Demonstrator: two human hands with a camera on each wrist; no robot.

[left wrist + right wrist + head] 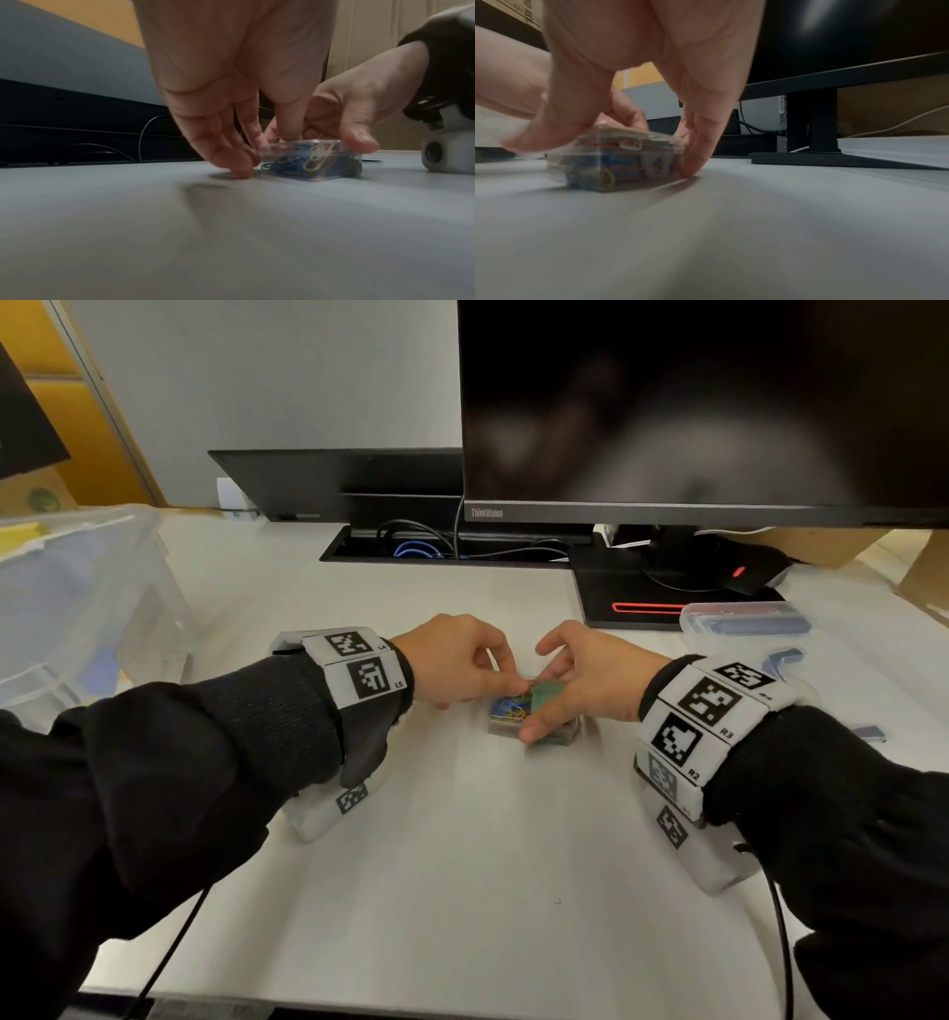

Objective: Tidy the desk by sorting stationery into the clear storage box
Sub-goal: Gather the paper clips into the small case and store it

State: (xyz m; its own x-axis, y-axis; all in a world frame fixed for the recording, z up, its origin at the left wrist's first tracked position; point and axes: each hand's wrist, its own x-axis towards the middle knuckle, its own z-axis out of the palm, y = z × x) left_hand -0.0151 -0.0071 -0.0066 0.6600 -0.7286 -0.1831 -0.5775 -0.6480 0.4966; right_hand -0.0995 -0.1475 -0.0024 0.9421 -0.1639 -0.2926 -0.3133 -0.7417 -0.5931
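- The small clear paper-clip case sits on the white desk, in the middle, between the two hands; coloured clips show through its walls in both wrist views
- The right hand has hold of it: thumb against the near side, curled fingers down the far side, palm arched over the lid
- The left hand reaches in from the left with its fingers bent; thumb and forefinger meet at the case's left top edge, seemingly pinching at the lid or a loose clip there, though blur hides which
- In the left wrist view the other left fingertips rest on the desk just beside the case's left end
- I judge the case light and stiff, a hard thin plastic shell that will slide easily on the smooth desk and feel slick under the fingers
- The clips inside are loose, so tipping it would shift their weight, and a lid not fully seated could spill them
- Best hold, as I see it: across the two long sides, low on the walls, with the lid pressed down from above
- The case lies directly under the right palm, inside the span of thumb and fingers, flat on the desk
- The clear storage box stands at the far left of the desk, well apart from the case
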